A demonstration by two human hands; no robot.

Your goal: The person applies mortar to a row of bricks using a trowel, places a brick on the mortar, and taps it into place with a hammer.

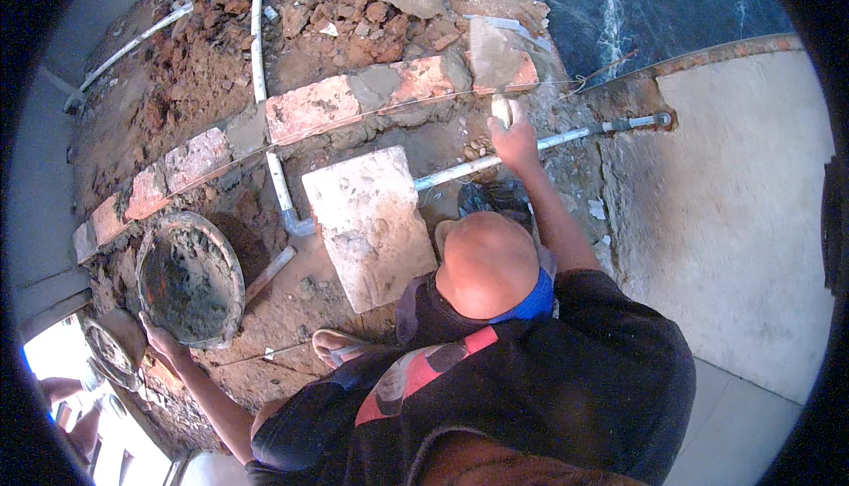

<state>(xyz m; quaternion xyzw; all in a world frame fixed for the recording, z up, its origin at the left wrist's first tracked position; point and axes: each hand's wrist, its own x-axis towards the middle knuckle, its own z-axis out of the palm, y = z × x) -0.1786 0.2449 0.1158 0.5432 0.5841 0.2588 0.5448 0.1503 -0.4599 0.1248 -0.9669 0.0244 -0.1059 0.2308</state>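
Note:
My right hand point(516, 139) is closed around the pale handle of a trowel point(495, 54). The trowel's mortar-smeared blade lies over the right end of a row of red bricks point(314, 110), with grey mortar in the joints. A thin string runs along the near side of the row. At the lower left, my left hand point(165, 344) is at the near rim of a round dark mortar pan point(237, 260), its fingers seeming to grip the edge. Wet grey mortar point(190, 287) lies inside the pan. Part of the left fingers is hidden at the rim.
A pale, mortar-stained slab point(367, 229) lies before my knee. White pipes point(258, 48) cross the rubble point(380, 26); another pipe point(495, 160) passes below my right hand. A smaller pan point(113, 353) stands at left, near another person's limbs point(84, 428). Blue sheeting point(654, 8) lies back right.

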